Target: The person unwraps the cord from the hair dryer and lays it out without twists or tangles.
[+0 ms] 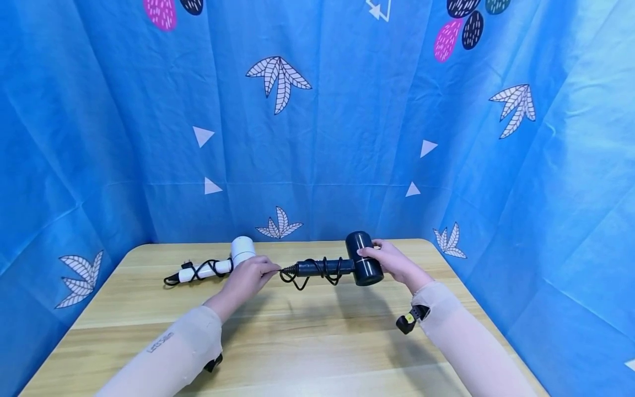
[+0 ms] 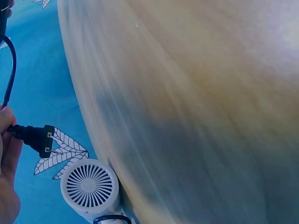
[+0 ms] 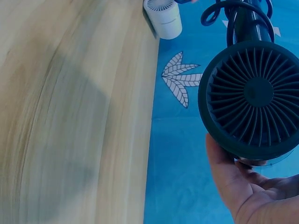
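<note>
A black hair dryer (image 1: pixel 364 259) is held above the table, its handle pointing left and its cord (image 1: pixel 324 268) wound around the handle. My right hand (image 1: pixel 394 260) grips the dryer's barrel; in the right wrist view its slatted round grille (image 3: pixel 258 92) faces the camera. My left hand (image 1: pixel 253 274) pinches the cord near the handle's end. Beside those fingers, the left wrist view shows the two-pin plug (image 2: pixel 35 136) sticking out. A white hair dryer (image 1: pixel 243 249) lies on the table behind my left hand, its handle partly wrapped in black cord.
The wooden table (image 1: pixel 317 353) reaches back to a blue patterned curtain (image 1: pixel 317 154) that closes in the rear and both sides. Each wrist carries a small black camera; the right one (image 1: pixel 407 322) hangs below the sleeve.
</note>
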A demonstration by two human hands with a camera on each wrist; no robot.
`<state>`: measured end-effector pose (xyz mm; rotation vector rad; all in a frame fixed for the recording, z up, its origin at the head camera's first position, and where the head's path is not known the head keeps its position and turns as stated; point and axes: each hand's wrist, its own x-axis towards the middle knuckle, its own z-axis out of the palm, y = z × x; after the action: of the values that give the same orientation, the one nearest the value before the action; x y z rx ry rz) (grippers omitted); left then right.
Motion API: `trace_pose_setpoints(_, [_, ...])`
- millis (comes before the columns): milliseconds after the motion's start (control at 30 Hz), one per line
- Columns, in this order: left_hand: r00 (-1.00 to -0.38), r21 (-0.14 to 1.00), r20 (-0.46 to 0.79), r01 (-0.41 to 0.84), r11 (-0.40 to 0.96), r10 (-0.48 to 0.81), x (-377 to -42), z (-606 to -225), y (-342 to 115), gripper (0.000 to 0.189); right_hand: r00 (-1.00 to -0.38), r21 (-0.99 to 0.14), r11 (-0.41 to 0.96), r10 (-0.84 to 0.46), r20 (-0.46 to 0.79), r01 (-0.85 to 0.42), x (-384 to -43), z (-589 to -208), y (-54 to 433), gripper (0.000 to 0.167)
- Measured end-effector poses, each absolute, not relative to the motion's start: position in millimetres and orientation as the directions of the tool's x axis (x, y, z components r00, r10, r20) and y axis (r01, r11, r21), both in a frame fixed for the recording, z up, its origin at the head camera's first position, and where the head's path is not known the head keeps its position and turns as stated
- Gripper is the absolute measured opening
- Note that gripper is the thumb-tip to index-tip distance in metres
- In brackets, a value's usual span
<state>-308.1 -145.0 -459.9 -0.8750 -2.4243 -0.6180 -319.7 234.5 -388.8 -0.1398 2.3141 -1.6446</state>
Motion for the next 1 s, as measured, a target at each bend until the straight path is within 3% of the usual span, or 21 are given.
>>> trace_pose_setpoints(300, [-0.657, 0.209, 0.571, 0.697, 0.686, 0.493, -300, -461, -146, 0.018, -0.959, -0.945, 0.312, -0.223, -0.175, 0.100, -322, -391, 234, 0.078])
trace_pose_setpoints(1000, [-0.513, 0.104, 0.665, 0.783, 0.613, 0.543, -282, -450, -149, 0.023, -0.971, -0.951, 0.287, -0.172, -0.166, 0.112, -321, -396, 233, 0.080])
